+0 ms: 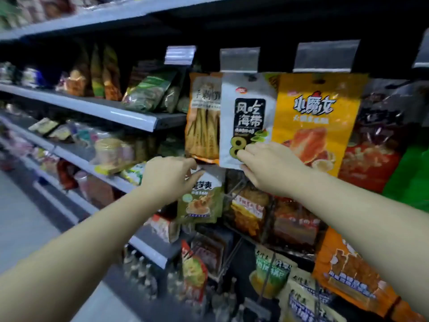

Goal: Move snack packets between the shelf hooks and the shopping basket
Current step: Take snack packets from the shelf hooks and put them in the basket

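A white seaweed snack packet (248, 108) with black lettering hangs on a shelf hook under a clear price tag holder (239, 60). My right hand (267, 168) pinches its bottom right corner. My left hand (171, 175) reaches to the lower row, fingers closed on the top edge of a green and white packet (202, 201) hanging there. To the left of the white packet hangs an orange bamboo-shoot packet (202, 117); to its right, a yellow packet (318, 122) with a red picture. No shopping basket is in view.
Grey shelves (130, 117) with bagged snacks run off to the left. Wire hooks and racks (232, 252) below carry several more packets. A dark red packet (376, 140) and something green (415, 177) sit at the right edge. The pale aisle floor (21, 217) lies at lower left.
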A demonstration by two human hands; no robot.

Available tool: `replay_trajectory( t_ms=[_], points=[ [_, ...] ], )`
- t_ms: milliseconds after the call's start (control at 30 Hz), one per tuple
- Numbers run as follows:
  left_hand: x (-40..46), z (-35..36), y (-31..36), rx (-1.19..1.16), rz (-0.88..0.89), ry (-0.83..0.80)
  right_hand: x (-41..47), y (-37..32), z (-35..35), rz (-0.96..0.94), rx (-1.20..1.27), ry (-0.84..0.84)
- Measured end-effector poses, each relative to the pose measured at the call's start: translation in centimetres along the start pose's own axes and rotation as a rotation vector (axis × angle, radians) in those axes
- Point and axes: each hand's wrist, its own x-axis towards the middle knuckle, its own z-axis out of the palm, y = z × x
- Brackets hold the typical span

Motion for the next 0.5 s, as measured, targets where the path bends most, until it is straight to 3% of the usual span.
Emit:
replay_trajectory(
  t_ms=[133,333,500],
  points=[
    [-12.1,-0.9,-5.0,0.100,-0.173,-0.264,2.4,-9.7,2.5,-0.179,0.194,0.028],
    [-29.8,-1.6,-10.6,0.156,-0.547,-0.633,3.8,-26.7,8.0,-0.383,0.442,-0.141],
    [-44.9,0.6,-9.8,0.092,-0.798,-0.824,0.9,-39.2,15.0,-0.515,0.561,-0.336]
  ],
)
